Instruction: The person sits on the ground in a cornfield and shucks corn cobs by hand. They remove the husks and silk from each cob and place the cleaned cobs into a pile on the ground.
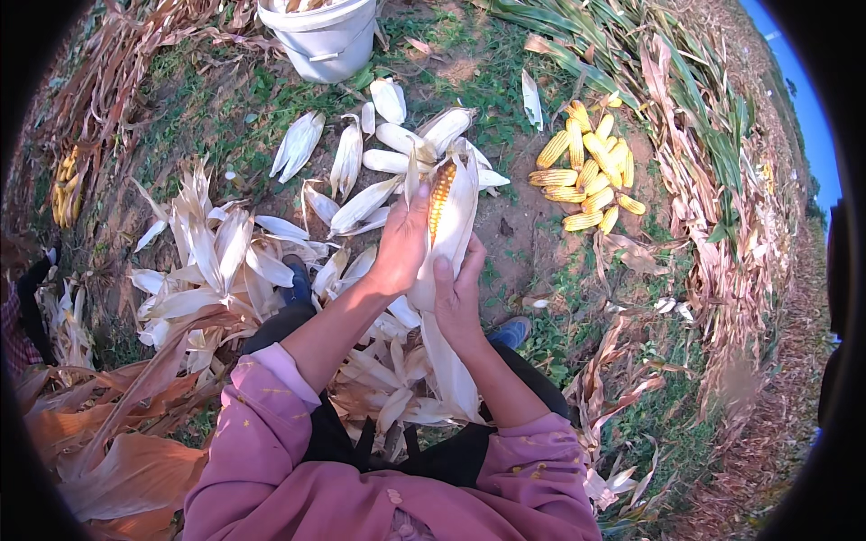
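Observation:
An ear of corn (441, 196) shows yellow-orange kernels through its partly opened pale husk (459, 209). My left hand (400, 237) grips the ear along its left side, thumb up near the exposed kernels. Lower on the right, my right hand (460, 291) is wrapped around the husked base. A long strip of husk (446, 365) hangs below the ear between my legs. Just beyond my hands lies a heap of ears still in their husks (399, 159). Loose empty husks (220, 264) are piled to the left, around my foot.
A pile of bare yellow cobs (595, 169) lies on the ground at right. The white bucket (325, 40) stands at the far side. Cut corn stalks (683, 135) run along the right, with dry leaves (128, 460) at lower left. Part of another person (27, 318) shows at the left edge.

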Available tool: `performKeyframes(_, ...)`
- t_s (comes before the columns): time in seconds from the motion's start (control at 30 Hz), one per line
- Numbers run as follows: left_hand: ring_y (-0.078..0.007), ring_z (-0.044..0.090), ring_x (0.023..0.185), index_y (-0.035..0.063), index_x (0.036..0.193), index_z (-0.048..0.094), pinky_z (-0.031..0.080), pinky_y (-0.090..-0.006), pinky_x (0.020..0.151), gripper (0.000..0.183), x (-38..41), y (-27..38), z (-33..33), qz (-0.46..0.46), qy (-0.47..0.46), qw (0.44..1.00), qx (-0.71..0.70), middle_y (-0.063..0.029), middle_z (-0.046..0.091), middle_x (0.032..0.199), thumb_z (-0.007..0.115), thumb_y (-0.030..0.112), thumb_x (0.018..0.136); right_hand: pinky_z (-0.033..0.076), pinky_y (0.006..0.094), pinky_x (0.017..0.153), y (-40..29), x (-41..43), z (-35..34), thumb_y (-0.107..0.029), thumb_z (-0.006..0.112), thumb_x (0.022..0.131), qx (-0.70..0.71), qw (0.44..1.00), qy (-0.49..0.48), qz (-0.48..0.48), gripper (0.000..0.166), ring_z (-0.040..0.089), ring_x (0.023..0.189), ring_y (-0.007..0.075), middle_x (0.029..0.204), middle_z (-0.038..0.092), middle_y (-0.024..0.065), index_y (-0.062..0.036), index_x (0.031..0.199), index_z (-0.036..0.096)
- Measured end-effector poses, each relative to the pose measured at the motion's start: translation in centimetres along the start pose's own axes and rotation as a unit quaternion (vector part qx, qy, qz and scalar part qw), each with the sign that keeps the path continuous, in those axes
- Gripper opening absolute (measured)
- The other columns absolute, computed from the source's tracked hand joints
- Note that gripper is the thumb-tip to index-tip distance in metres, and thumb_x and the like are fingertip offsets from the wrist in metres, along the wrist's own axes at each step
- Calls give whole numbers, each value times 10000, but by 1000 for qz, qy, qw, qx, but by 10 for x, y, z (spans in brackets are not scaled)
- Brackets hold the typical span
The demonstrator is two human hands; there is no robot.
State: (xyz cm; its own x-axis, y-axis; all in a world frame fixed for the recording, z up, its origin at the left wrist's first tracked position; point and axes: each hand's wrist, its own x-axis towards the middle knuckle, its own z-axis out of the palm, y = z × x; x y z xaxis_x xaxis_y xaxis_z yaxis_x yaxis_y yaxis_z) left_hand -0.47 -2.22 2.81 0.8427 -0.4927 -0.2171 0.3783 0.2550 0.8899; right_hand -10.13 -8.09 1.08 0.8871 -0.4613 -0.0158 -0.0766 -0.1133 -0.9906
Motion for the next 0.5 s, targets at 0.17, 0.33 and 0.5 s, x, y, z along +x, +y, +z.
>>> performKeyframes(0.17, -99, 549, 753, 10, 1134, 495, 457, -247, 677, 356, 2, 2, -1, -41, 30, 993, -109, -55, 590, 897, 398, 302, 955, 327, 346, 953, -2, 3, 1, -363, 470, 909, 14, 999, 2, -29, 631, 440, 1105, 243, 1208, 412, 225, 48, 1287, 178)
performKeyframes(0.33, -117, 576, 774, 8, 1119, 506, 476, -256, 689, 284, 2, -8, -2, -36, 44, 983, -173, -68, 601, 926, 422, 215, 945, 340, 349, 945, 1, 10, 9, -333, 487, 906, 26, 997, 69, -37, 569, 448, 1097, 236, 1203, 428, 177, 46, 1262, 255)
performKeyframes(0.5, -151, 592, 840, -11, 1103, 515, 491, -285, 748, 254, -10, -13, 9, -25, 4, 972, -234, -97, 603, 988, 460, 161, 925, 387, 316, 898, 2, 22, 8, -241, 575, 871, 61, 991, 120, 3, 495, 478, 1043, 184, 1148, 472, 124, 16, 1223, 339)
